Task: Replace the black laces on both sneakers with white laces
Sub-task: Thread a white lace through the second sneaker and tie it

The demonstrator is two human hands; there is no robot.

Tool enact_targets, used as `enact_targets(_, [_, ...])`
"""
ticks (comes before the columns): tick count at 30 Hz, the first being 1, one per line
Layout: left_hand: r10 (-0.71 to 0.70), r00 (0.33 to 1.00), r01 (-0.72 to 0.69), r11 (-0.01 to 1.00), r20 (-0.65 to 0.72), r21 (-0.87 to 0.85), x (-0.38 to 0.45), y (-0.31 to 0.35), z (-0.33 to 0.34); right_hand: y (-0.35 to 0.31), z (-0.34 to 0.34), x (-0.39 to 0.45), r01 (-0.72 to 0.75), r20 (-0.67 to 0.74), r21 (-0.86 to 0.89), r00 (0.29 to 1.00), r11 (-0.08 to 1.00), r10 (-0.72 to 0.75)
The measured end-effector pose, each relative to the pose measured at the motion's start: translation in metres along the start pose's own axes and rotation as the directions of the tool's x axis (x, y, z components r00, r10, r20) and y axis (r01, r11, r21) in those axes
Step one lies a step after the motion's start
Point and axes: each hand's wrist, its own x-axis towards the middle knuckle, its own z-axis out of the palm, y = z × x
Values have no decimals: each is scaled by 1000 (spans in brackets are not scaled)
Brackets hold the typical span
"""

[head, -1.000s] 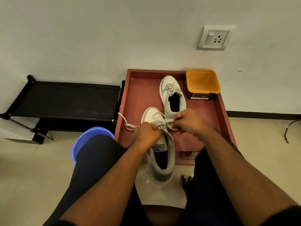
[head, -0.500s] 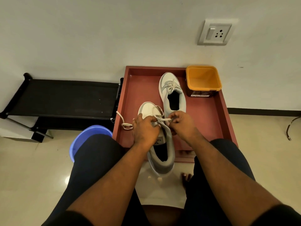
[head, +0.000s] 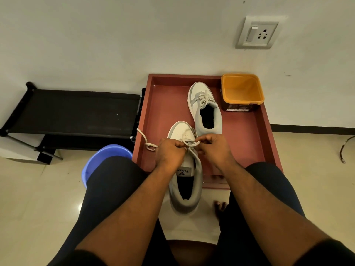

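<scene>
Hands stayed put, left hand (head: 170, 150) and right hand (head: 212, 145) pinching white lace (head: 189, 145), knot hidden.

The near sneaker (head: 185, 191) has a smooth white toe and soft grey cloth collar. The orange tub (head: 241, 92) at 1 o'clock looks like matt plastic; the floor (head: 38, 208) is glossy tile.

Red tray (head: 167, 104) on floor (head: 38, 198) against wall. On tray: far sneaker (head: 206, 110), orange tub (head: 242, 93) in far right corner. Near sneaker (head: 185, 181) overhangs tray's near edge.
</scene>
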Motion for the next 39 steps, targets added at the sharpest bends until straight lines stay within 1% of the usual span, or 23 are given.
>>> enact_targets(2, [-51, 999, 51, 998, 2, -25, 2, 3, -1, 1, 4, 2, -6, 14, 25, 1000, 1000, 6])
enact_targets(4, [-106, 994, 106, 993, 4, -56, 6, 2, 0, 4, 6, 5, 2, 27, -20, 1000, 1000, -2])
enact_targets(6, [-120, 993, 120, 990, 11, -70, 11, -2, 2, 7, 5, 7, 25, 16, -102, 1000, 995, -24])
enact_targets(8, [-135, 991, 135, 988, 9, -77, 10, 2, 0, 8, 4, 8, 105, 45, -243, 994, 964, -97])
enact_targets(10, [-169, 986, 168, 984, -7, -52, 10, 6, -1, 6, 5, 6, 203, 102, -384, 979, 900, -177])
enact_targets(12, [-184, 983, 183, 982, -18, -33, 10, 8, -1, 4, 5, 5, 270, 145, -455, 963, 848, -229])
enact_targets(14, [-170, 985, 170, 985, -23, -22, 12, 5, 0, 4, 4, 8, 348, 205, -532, 937, 772, -282])
enact_targets(18, [-174, 985, 175, 982, -21, 66, 7, 11, -4, -1, 5, 11, 449, 341, -699, 893, 556, -292])
enact_targets(19, [-177, 984, 179, 979, -28, 101, 5, 13, -5, -3, 6, 11, 461, 357, -715, 887, 526, -292])
enact_targets(20, [-171, 985, 174, 976, -36, 130, 4, 15, -6, -3, 7, 11, 473, 359, -709, 880, 522, -310])
enact_targets(21, [-164, 986, 167, 974, -36, 151, 4, 16, -7, -3, 8, 10, 473, 342, -680, 880, 559, -329])
enact_targets(22, [-160, 987, 162, 973, -28, 163, 4, 16, -8, -3, 8, 10, 449, 302, -629, 893, 635, -333])
enact_targets(24, [-160, 987, 159, 969, -8, 188, 3, 16, -8, -1, 7, 9, 340, 194, -494, 940, 800, -280])
enact_targets(25, [-161, 987, 158, 966, -2, 205, 2, 18, -9, 0, 6, 9, 285, 162, -445, 958, 849, -237])
enact_targets(26, [-163, 987, 158, 963, 4, 217, 1, 19, -9, 1, 6, 8, 265, 153, -437, 964, 859, -219])
enact_targets(28, [-167, 986, 159, 961, 16, 227, 0, 19, -9, 6, 5, 9, 264, 156, -466, 964, 845, -215])
enact_targets(31, [-180, 983, 171, 961, 20, 216, -1, 20, -9, 12, 4, 7, 254, 192, -455, 964, 853, -184])
enact_targets(32, [-183, 983, 175, 963, 21, 205, 0, 20, -8, 13, 3, 6, 257, 204, -442, 962, 859, -182])
enact_targets(35, [-190, 982, 183, 964, 19, 193, -1, 21, -8, 10, 1, -2, 212, 182, -318, 970, 924, -160])
enact_targets(37, [-188, 982, 181, 964, 17, 196, -1, 22, -9, 8, -1, -7, 219, 181, -314, 969, 924, -168])
enact_targets(39, [-185, 983, 176, 963, 21, 203, -2, 23, -9, 9, -4, -9, 215, 210, -274, 965, 938, -160])
